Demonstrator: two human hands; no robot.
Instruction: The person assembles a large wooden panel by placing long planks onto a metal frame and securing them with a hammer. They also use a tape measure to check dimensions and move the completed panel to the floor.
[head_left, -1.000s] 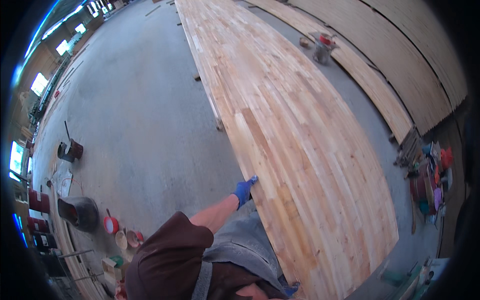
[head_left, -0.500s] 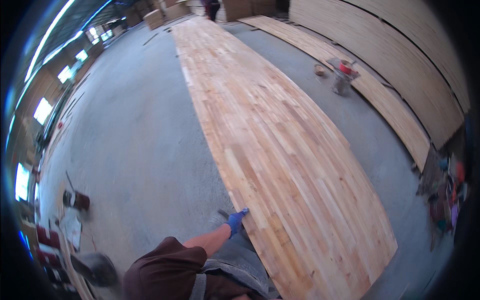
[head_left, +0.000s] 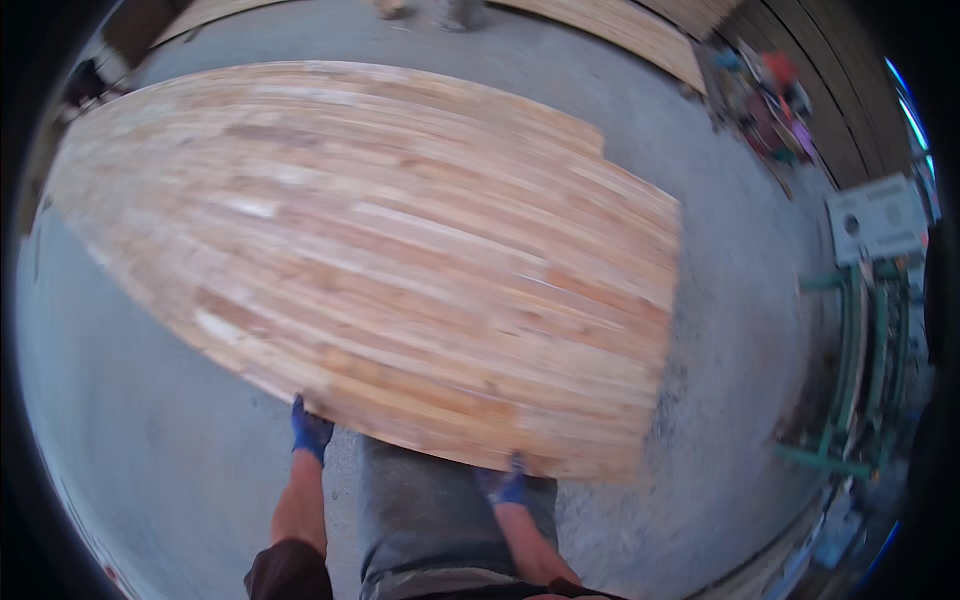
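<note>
Here, left hand, right hand gripping wood panel edge.

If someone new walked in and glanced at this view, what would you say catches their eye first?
The large wooden panel of glued pale and reddish strips fills most of the view, stretching from the upper left to the centre right above the grey concrete floor. At its near edge, both hands in blue gloves touch it: the left hand near the lower middle, the right hand further right. A green metal frame stands at the right rim.
</note>
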